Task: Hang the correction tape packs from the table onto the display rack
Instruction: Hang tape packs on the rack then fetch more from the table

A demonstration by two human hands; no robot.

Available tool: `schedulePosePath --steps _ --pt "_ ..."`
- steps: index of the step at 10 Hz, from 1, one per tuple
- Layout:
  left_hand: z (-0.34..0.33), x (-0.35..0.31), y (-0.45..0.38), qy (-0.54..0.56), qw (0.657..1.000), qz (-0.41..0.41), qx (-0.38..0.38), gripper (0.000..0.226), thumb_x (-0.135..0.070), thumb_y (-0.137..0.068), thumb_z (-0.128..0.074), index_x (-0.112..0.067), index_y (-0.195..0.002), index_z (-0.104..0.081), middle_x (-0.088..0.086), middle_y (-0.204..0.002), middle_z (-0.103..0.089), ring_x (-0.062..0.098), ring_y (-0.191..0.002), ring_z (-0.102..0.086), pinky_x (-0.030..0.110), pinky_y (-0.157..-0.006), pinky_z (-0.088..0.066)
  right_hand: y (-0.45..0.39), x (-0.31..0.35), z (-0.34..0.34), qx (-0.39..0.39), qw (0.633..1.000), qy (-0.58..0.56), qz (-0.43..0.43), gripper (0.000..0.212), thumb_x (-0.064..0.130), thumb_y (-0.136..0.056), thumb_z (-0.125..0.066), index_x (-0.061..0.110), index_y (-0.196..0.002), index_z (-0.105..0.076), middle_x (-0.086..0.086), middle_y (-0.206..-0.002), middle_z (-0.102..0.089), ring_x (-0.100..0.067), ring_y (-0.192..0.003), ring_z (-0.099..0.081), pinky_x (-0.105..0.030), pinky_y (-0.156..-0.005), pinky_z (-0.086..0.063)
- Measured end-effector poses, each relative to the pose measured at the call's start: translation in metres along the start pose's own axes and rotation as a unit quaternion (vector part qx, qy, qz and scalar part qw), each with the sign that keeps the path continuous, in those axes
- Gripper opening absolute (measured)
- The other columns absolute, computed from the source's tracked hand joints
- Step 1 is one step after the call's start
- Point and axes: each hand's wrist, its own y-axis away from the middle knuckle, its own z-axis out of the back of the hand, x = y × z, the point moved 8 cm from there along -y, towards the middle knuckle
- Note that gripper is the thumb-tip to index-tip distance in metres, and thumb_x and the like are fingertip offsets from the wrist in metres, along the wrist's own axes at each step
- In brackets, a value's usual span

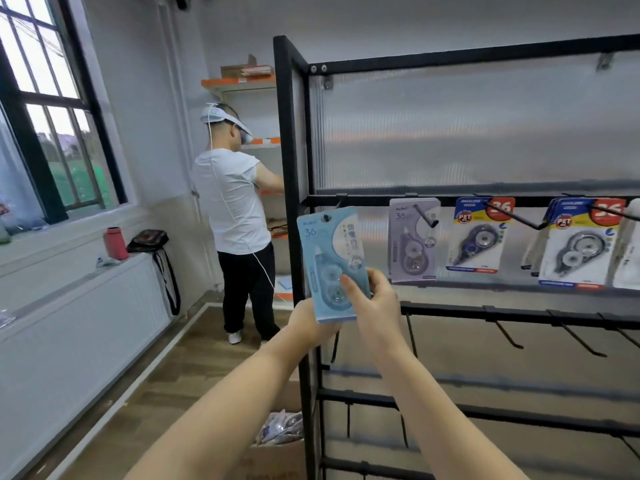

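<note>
I hold a light blue correction tape pack (330, 258) upright in front of the black display rack (290, 168), its hang hole right at the leftmost hook of the upper rail. My left hand (308, 322) grips the pack's bottom edge from behind. My right hand (375, 299) pinches its lower right side, thumb on the front. A grey pack (412, 242) hangs on the neighbouring hook, then a blue-and-red pack (479, 235) and a stack of similar packs (581, 244) further right.
Bare hooks (509, 336) stick out from the lower rails. A cardboard box (277, 445) with several packs sits on the floor by the rack's left post. Another person (239, 216) stands at shelves behind the rack. A radiator (86, 327) lines the left wall.
</note>
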Motion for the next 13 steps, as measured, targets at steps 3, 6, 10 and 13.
schedulePosePath --steps 3,6,10,13 --pt "-0.052 -0.004 -0.032 -0.541 0.809 -0.226 0.042 0.038 -0.030 -0.099 -0.040 -0.005 -0.125 -0.051 0.012 -0.127 -0.055 0.029 -0.117 -0.052 0.037 -0.092 -0.044 -0.052 -0.027 -0.006 -0.055 0.988 0.140 -0.046 0.022 0.035 -0.095 -0.055 0.013 -0.099 -0.055 0.003 -0.087 -0.061 -0.012 -0.083 -0.060 -0.016 -0.061 -0.047" --pt "-0.056 0.007 -0.045 -0.529 0.824 -0.184 0.085 0.034 -0.030 -0.099 -0.040 -0.003 -0.113 -0.056 0.014 -0.112 -0.061 0.029 -0.101 -0.059 0.038 -0.078 -0.048 -0.130 -0.070 0.000 -0.036 0.945 0.264 -0.187 0.069 0.060 -0.091 -0.046 0.000 -0.124 -0.050 -0.014 -0.109 -0.057 -0.031 -0.102 -0.059 -0.043 -0.092 -0.052" --pt "-0.046 -0.022 -0.024 -0.535 0.823 -0.181 0.054 0.026 -0.027 -0.097 -0.044 -0.009 -0.109 -0.059 0.008 -0.110 -0.063 0.025 -0.100 -0.060 0.033 -0.074 -0.044 -0.074 -0.099 0.016 0.137 0.840 0.514 -0.107 0.029 0.032 -0.098 -0.046 0.007 -0.105 -0.059 -0.010 -0.100 -0.062 -0.026 -0.094 -0.058 -0.028 -0.070 -0.041" --pt "0.046 -0.009 0.042 -0.643 0.764 -0.046 -0.022 0.029 -0.022 -0.098 -0.044 -0.011 -0.122 -0.057 0.009 -0.122 -0.060 0.026 -0.111 -0.058 0.032 -0.080 -0.044 -0.001 -0.054 -0.076 0.302 0.696 0.611 0.228 0.031 0.026 -0.101 -0.038 0.011 -0.126 -0.050 -0.006 -0.125 -0.056 -0.022 -0.116 -0.050 -0.032 -0.094 -0.043"
